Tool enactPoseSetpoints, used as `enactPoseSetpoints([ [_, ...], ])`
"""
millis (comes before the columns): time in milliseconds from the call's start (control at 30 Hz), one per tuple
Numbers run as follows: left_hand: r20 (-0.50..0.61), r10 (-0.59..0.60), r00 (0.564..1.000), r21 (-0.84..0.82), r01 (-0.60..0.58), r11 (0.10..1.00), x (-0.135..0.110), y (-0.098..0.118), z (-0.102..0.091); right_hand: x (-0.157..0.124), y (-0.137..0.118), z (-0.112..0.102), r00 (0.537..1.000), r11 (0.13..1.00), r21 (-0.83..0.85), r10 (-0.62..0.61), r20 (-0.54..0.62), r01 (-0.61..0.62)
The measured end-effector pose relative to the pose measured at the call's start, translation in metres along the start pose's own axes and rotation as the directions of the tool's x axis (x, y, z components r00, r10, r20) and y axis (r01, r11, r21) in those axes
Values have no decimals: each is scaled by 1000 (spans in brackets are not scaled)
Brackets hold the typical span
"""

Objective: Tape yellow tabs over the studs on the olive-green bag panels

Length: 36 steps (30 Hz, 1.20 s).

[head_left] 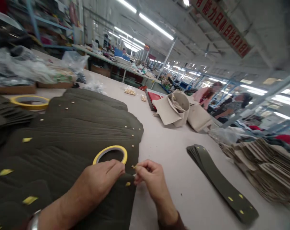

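Observation:
My left hand (99, 179) is closed around the near side of a roll of yellow tape (122, 150), over a stack of dark olive panels (87, 134). Beside it, at the stack's right edge, my right hand (151, 175) pinches a small yellow bit, which looks like a piece of tape (135, 166). Just left of those fingertips sits a brass-coloured stud (132, 166), and several more studs run along the panel edges. Small yellow tape patches (30, 200) stick to the panels. My left fingertips are partly hidden.
A second tape roll (30, 101) lies at left. Dark olive strips (221, 182) and a brown stack of pieces (262, 166) are at right. Beige pieces (176, 108), small bags of brass parts (130, 91) and plastic bags (73, 60) lie farther back. Two people are in the background.

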<state>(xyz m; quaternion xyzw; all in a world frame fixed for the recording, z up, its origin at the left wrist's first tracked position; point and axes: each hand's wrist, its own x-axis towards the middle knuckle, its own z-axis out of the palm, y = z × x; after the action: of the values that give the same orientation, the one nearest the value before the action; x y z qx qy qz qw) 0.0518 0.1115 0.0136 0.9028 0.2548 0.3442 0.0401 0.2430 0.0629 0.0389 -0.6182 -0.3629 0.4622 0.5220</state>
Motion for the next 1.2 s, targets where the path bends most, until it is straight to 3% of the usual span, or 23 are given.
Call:
enactPoseSetpoints([
  [133, 291, -61, 955, 172, 11, 985, 8, 3, -10, 15, 9, -17, 997, 998, -38, 43, 60, -41],
  [233, 390, -109, 914, 218, 23, 976, 11, 6, -11, 20, 18, -17, 997, 992, -117, 45, 66, -37],
  [533, 384, -134, 913, 148, 82, 986, 9, 5, -9, 21, 26, -6, 994, 910, -402, -70, 87, 99],
  [733, 401, -119, 908, 139, 68, 988, 9, 5, -9, 24, 25, -5, 966, 737, -629, -240, 99, 248],
  [800, 397, -115, 911, 142, 62, 988, 9, 4, -8, 22, 26, -8, 971, 755, -621, -232, 50, 212],
  [867, 399, -109, 910, 142, 56, 988, 10, 2, -8, 18, 27, -12, 990, 836, -534, -135, 28, 129],
  [967, 401, -97, 911, 130, 49, 990, 10, -1, -8, 11, 29, -16, 994, 890, -444, -78, 79, 105],
  [1100, 381, -75, 922, 91, 43, 995, 9, -4, -9, 8, 33, -12, 958, 770, -572, -258, 124, 282],
  [1200, 359, -34, 933, 52, 16, 999, 8, -5, -10, 12, 35, -6, 929, 681, -647, -347, 127, 343],
])
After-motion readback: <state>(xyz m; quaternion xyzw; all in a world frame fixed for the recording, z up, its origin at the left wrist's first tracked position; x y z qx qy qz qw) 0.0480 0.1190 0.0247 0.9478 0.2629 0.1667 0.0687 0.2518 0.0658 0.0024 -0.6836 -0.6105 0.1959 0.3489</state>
